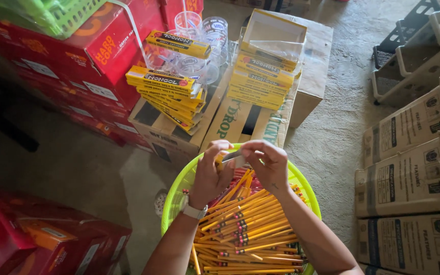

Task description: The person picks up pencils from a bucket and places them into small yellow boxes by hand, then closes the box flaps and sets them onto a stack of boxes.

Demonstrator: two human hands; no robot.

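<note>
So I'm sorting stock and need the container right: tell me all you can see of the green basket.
The basket is round, bright lime-green plastic, with a smooth rim and slotted sides. It sits upright on the concrete floor against a cardboard box, heaped with yellow pencils. Both forearms cross over it; the left hand and right hand work above its far rim.

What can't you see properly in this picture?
- The small thing pinched between the left hand and right hand: head view, fingers cover most of it.
- The green basket: its near side is cut off by the bottom edge, its floor buried under yellow pencils.
- The clear glasses: partly hidden behind stacked yellow pencil boxes.
- The top-left green crate: blurred, cut by the edge.
</note>
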